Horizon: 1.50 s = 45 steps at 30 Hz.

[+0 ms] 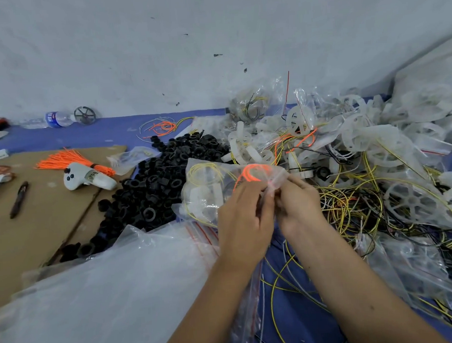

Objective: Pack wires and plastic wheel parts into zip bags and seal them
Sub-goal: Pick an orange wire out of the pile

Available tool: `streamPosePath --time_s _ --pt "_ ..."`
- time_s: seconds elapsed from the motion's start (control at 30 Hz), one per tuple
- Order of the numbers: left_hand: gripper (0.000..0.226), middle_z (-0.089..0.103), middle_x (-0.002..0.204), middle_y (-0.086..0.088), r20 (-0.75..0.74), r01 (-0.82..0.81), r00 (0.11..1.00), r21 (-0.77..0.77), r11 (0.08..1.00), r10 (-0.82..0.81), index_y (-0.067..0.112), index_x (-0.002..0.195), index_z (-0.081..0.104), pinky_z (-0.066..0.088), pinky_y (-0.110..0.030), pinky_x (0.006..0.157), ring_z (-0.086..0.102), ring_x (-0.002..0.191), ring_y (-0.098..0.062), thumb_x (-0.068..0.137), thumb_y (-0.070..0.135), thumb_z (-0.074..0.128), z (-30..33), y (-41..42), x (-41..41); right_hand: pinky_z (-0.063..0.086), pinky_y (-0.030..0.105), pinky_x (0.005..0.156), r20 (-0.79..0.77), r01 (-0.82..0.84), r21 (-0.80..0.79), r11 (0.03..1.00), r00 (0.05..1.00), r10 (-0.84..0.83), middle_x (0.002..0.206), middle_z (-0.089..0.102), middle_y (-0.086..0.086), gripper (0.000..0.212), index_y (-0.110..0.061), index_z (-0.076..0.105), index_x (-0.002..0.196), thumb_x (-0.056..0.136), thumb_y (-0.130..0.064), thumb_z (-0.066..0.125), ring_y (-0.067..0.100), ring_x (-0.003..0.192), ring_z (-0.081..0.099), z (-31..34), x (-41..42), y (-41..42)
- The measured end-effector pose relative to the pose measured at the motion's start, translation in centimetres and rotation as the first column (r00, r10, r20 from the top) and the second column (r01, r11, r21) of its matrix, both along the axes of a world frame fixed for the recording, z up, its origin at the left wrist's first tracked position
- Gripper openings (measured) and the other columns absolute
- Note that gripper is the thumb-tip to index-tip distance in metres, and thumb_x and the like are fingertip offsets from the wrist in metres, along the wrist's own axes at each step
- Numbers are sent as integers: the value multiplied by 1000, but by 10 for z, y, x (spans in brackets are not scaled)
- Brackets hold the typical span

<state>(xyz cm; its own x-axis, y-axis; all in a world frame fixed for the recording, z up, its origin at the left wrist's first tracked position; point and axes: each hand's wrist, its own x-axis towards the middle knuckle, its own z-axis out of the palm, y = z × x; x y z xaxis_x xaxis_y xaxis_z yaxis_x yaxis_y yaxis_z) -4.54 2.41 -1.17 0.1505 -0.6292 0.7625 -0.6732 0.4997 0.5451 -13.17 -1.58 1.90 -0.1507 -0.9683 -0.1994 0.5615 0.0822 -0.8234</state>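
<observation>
Both hands pinch the mouth of a clear zip bag (215, 187) between them: the left hand (243, 217) curls its fingers on the near edge, and the right hand (297, 204) closes thumb and fingers on the same edge just beside it. Inside the bag lie yellow wires, a coil of orange wire (253, 171) and a white wheel part. It hangs above a stack of empty zip bags (121, 279), beside a heap of black rings (158, 184). Loose wires (350, 207) and filled bags of white wheels (373, 139) crowd the right. A bundle of orange wires (63, 159) lies on cardboard (40, 218) to the left.
</observation>
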Motion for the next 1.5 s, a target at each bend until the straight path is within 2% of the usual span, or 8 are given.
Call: streamPosePath --time_s 0.1,0.3,0.43,0.57,0.73,1.0,1.2,1.5 --pt "22 65 86 -3 -42 -32 999 -19 999 31 8 96 68 46 -38 67 57 78 -21 100 24 52 0 1 -2 57 31 58 23 -144 -9 989 989 144 76 73 16 30 -10 75 69 87 11 63 24 62 68 -5 6 6" --pt "18 67 91 -5 -30 1 1000 -76 997 -3 5 98 69 47 -38 72 59 83 -23 99 17 55 1 3 -3 49 25 63 -581 -307 -219 926 804 129 70 61 8 18 -5 62 77 87 3 49 21 73 58 -8 1 1" --pt "14 66 93 -3 10 76 997 -58 995 -76 6 97 67 46 -33 74 58 84 -20 99 15 56 1 4 -6 48 17 48 3 -314 -105 944 949 316 63 56 10 32 -1 53 75 96 2 28 14 47 59 5 9 -7" --pt "15 64 88 -2 -44 48 998 -42 998 -49 7 96 66 43 -30 71 56 80 -18 97 17 55 2 5 -7 39 21 53 49 -456 -36 889 888 457 64 39 7 23 -8 47 76 97 -3 40 15 54 44 5 10 -11" --pt "5 62 84 -1 -107 18 994 22 1000 -15 5 95 66 33 -9 75 45 77 -6 95 5 62 0 -1 0 43 38 55 -761 -391 -223 893 642 91 64 60 9 11 3 63 71 81 5 59 17 62 51 -5 -14 -16" --pt "14 63 74 7 -491 13 871 -6 1000 -14 15 91 63 47 -23 59 58 62 -11 103 19 57 3 -5 3 52 29 68 -965 -179 -198 964 209 -160 75 66 -11 22 -21 65 91 84 -37 77 12 71 66 -19 -35 0" --pt "25 61 70 13 -674 -136 736 -54 989 64 16 80 55 42 -14 64 55 64 -2 104 11 51 7 -11 13 42 26 38 -644 -360 34 932 705 297 61 67 10 41 0 61 98 97 -41 62 23 46 59 -7 -35 4" --pt "19 58 67 8 -543 -41 839 -40 998 13 23 82 55 45 -31 54 54 57 -12 100 28 53 3 -7 7 48 29 42 -762 -438 -25 899 590 266 68 74 11 30 -6 60 100 80 -7 81 26 52 67 2 -36 11"
